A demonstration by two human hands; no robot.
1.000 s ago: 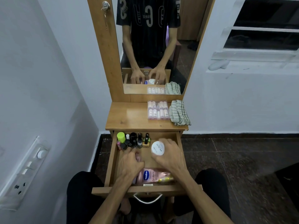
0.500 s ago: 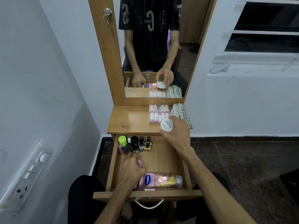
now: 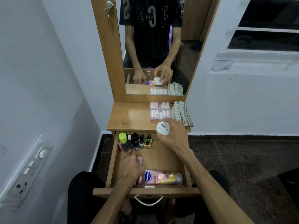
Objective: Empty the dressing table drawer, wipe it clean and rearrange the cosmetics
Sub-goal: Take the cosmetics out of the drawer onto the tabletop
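Note:
The wooden drawer (image 3: 186,178) stands pulled out below the dressing table top (image 3: 129,117). My right hand (image 3: 174,136) grips a round white jar (image 3: 163,128) at the table top's front edge. My left hand (image 3: 130,168) rests inside the drawer, fingers curled over a small pink item (image 3: 140,160); whether it grips it I cannot tell. A pink lotion bottle (image 3: 159,177) lies on its side along the drawer's front. Several small nail polish bottles (image 3: 135,141) and a green-capped bottle (image 3: 122,137) cluster at the drawer's back left.
A clear case of pink tubes (image 3: 159,110) and a folded striped cloth (image 3: 182,113) lie on the table top's right side. The mirror (image 3: 155,46) rises behind. A white wall with a switch panel (image 3: 27,172) is close on the left. My knees flank the drawer.
My right hand lifted the white jar out of the drawer and carried it up to the table top's front edge. My left hand stayed in the drawer over the pink item.

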